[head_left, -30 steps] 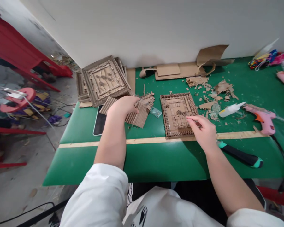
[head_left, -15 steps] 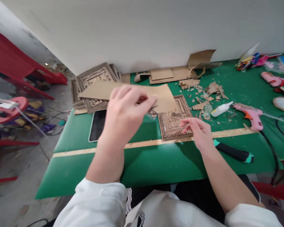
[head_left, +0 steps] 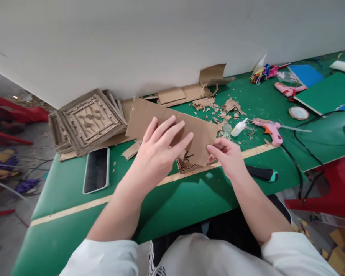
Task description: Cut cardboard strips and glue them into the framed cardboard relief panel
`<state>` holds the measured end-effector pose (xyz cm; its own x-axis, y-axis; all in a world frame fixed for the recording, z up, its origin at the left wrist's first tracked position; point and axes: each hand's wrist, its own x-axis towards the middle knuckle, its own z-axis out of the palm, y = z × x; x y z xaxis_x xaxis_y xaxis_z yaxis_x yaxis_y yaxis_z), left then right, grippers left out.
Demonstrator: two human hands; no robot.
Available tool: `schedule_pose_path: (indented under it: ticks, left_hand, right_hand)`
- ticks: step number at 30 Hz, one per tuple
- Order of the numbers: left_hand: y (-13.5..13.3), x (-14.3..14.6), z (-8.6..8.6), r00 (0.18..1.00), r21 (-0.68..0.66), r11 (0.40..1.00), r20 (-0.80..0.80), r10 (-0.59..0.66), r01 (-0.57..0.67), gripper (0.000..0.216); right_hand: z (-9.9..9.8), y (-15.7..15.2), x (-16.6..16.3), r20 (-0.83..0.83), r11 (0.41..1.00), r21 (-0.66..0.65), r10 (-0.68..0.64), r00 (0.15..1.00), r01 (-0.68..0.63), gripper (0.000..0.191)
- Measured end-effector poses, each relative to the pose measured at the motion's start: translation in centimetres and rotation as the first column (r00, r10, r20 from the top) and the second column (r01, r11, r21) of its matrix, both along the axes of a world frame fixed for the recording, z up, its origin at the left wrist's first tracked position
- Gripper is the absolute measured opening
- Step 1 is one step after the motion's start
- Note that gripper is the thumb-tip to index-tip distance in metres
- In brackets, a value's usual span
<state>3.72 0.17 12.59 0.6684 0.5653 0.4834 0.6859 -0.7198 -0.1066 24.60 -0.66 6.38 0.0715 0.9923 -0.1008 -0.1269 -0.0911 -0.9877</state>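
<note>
Over the brown ridged cardboard frame (head_left: 186,167), the right hand (head_left: 229,157) pinches a flat tan cardboard sheet (head_left: 200,137), the left hand (head_left: 158,155) spread wide, perhaps touching it, an apparent positioning step calling next for steadiness.

Soft, fairly even light, shadows on the green table (head_left: 66,234) (the view's edges look stretched)

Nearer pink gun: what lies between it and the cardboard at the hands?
In the head view, the white bottle lies between the pink gun and the cardboard, with what looks like clear plastic on its cardboard side.
</note>
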Motion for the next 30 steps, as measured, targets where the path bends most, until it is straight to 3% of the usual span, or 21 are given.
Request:
schedule_pose_path:
  ticks: [4, 9, 11, 14, 18, 21, 30]
  left_hand:
    - [-0.8, -1.6, 1.6, 0.997, -0.269, 0.963, -0.068, -0.032, 0.012, 0.051]
    - [-0.2, -1.4, 1.0, 0.998, -0.336, 0.942, 0.057, 0.042, -0.020, 0.034]
    - [0.3, -1.1, 0.7, 0.999, -0.435, 0.901, 0.042, 0.024, -0.003, 0.024]
    - [0.5, -0.7, 0.9, 0.999, -0.555, 0.831, 0.031, -0.011, 0.027, 0.023]
    - [0.0, -0.2, 1.3, 0.997, -0.557, 0.827, 0.023, -0.072, 0.073, 0.024]
    - [-0.5, 0.2, 1.2, 0.995, -0.574, 0.814, 0.015, -0.099, 0.089, 0.026]
    - [-0.9, 1.0, 0.9, 0.994, -0.615, 0.781, 0.087, -0.072, 0.110, 0.025]
  right_hand:
    - [0.0, -0.8, -0.8, 0.215, 0.991, 0.008, 0.131, 0.968, -0.136, 0.032]
    - [-0.1, -2.1, -2.2, 0.535, 0.946, 0.100, 0.211, 0.818, -0.310, 0.024]
    - [-0.2, -2.4, -2.6, 0.608, 0.925, 0.136, 0.205, 0.767, -0.356, 0.023]
    - [0.0, -2.7, -2.7, 0.618, 0.915, 0.164, 0.196, 0.761, -0.369, 0.022]
    - [0.6, -2.9, -2.4, 0.572, 0.913, 0.291, 0.074, 0.817, -0.287, 0.029]
    - [1.1, -3.0, -2.3, 0.584, 0.892, 0.368, -0.001, 0.812, -0.264, 0.023]
    - [1.5, -3.4, -2.1, 0.571, 0.890, 0.357, 0.031, 0.820, -0.283, 0.016]
